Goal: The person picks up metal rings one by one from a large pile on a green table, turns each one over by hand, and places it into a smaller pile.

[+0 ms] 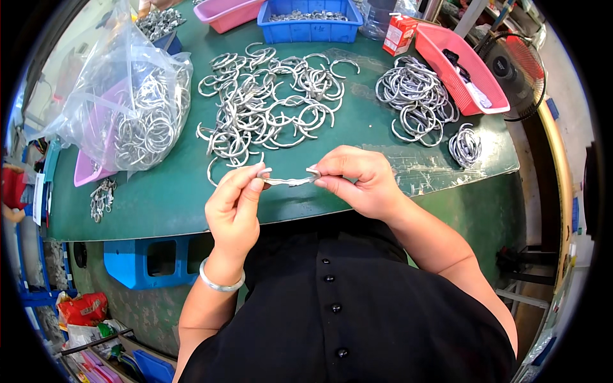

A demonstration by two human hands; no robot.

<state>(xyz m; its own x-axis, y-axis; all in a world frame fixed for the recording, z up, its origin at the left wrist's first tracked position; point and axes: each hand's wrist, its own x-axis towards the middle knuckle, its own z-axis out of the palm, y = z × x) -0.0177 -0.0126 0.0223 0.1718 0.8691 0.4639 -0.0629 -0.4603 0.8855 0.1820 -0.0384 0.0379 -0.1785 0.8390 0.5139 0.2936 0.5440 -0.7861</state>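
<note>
A silver open metal bangle (288, 182) is held level between my two hands, just above the near edge of the green table. My left hand (234, 207) pinches one end of it between thumb and fingers. At the other end, my right hand (363, 180) grips it the same way. Beyond my hands lies a loose pile of similar open rings (246, 102). Farther right is a denser heap of grey rings (416, 96), with a small bundle of rings (465, 146) beside it.
On the left, a clear plastic bag of rings (150, 121) rests in a pink basket (86, 167), near small metal pieces (102, 199). A blue tray (310, 32), pink basket (230, 16), red carton (400, 34), pink basket (480, 96) and fan (511, 67) stand along the far side. Below is a blue stool (124, 262).
</note>
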